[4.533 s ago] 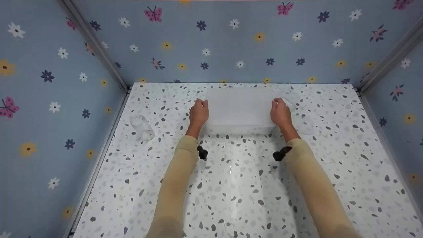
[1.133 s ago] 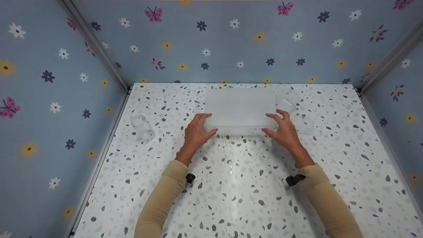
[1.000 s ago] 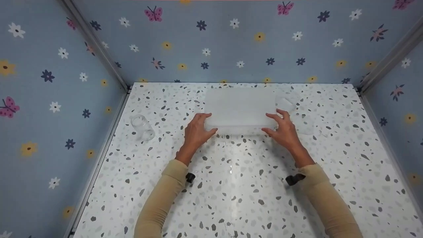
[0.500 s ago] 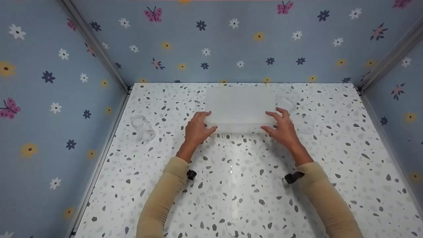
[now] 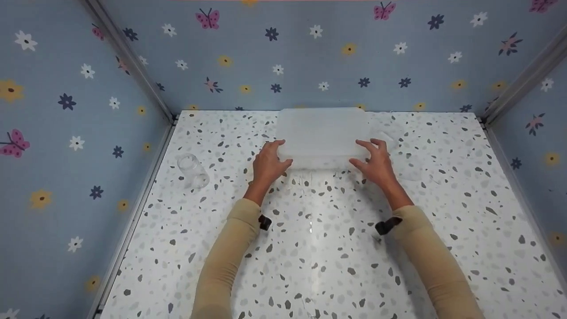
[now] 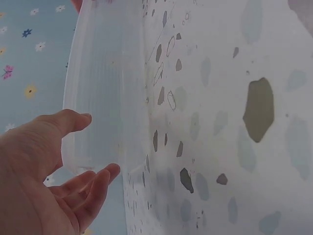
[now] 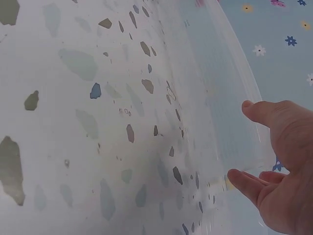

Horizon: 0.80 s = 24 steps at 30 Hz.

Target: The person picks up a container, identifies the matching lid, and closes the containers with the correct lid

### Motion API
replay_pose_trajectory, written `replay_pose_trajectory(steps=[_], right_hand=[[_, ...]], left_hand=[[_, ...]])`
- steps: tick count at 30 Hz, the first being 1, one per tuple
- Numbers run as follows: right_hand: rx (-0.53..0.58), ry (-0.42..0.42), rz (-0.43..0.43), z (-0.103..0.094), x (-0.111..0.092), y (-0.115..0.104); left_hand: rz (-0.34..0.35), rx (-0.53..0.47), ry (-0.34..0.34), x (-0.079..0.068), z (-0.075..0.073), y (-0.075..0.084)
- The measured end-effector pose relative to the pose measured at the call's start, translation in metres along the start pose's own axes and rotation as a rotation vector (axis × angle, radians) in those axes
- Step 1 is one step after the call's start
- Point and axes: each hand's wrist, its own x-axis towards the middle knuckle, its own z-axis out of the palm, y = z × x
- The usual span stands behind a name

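The translucent box (image 5: 321,133) is positioned near the patterned back wall (image 5: 297,53), its near corners gripped by the left hand (image 5: 269,162) and right hand (image 5: 376,163), thumbs and curved fingers parted

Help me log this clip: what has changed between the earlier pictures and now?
The translucent container shifted toward the back wall; whether it also rose, I cannot tell. The left hand and right hand went from its sides to its near corners. The clear jar stayed put.
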Motion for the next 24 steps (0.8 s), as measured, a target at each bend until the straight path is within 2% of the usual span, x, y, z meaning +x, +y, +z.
replay_pose_trajectory(steps=[11,12,15,17,22,24], right_hand=[[0.074,0.005,0.06,0.007,0.023,0.0],[0.075,0.008,0.061,0.008,0.025,-0.001],[0.082,0.023,0.07,0.011,0.03,-0.001],[0.093,0.031,0.078,0.012,0.033,-0.001],[0.094,0.041,0.094,0.014,0.038,-0.003],[0.09,0.041,0.098,0.015,0.039,-0.003]], left_hand=[[-0.009,-0.068,0.036,0.022,0.008,0.0],[-0.004,-0.073,0.045,0.03,0.016,-0.011],[-0.02,-0.071,0.039,0.038,0.019,-0.012],[-0.032,-0.058,0.044,0.046,0.026,-0.017],[-0.053,-0.071,0.037,0.047,0.024,-0.012],[-0.06,-0.083,0.025,0.043,0.017,-0.006]])
